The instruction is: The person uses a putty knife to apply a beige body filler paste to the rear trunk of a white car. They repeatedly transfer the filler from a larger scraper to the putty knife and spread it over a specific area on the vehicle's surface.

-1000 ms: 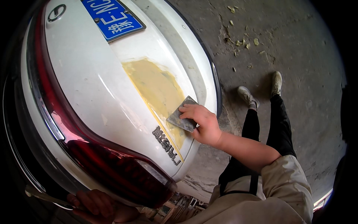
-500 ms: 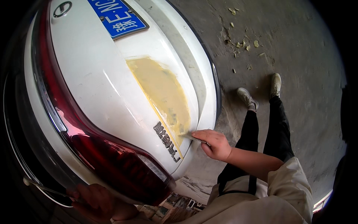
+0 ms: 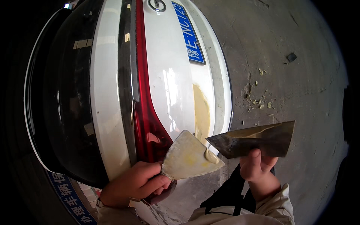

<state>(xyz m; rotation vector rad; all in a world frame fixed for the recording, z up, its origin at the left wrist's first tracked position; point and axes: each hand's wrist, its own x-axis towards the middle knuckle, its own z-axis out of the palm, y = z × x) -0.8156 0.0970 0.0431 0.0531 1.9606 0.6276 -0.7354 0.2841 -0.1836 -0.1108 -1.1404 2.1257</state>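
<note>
My left hand point(image 3: 135, 183) is closed on the narrow corner of a pale, roughly triangular putty board point(image 3: 189, 159). Yellowish smears mark its face, and a lump of putty point(image 3: 212, 156) sits near its right corner. In my right hand point(image 3: 257, 168) is a flat metal putty scraper point(image 3: 258, 144), gripped between thumb and fingers. A streak of yellowish putty runs along the upper part of its blade. Both tools are held up in front of the white car's rear, close together but apart. Beyond them, a tan putty patch point(image 3: 202, 112) covers part of the tailgate, its lower end hidden by the tools.
The white car point(image 3: 168, 86) fills the left, with a red tail light point(image 3: 146, 112), a dark rear window point(image 3: 69, 90) and a blue number plate point(image 3: 192, 41). Flakes of dried putty point(image 3: 258, 102) and a dark square piece point(image 3: 291, 57) lie on the concrete floor point(image 3: 300, 90).
My right hand has drawn the scraper off the patch and back toward me. My left hand has risen into clear view with the putty board. The head view has shifted.
</note>
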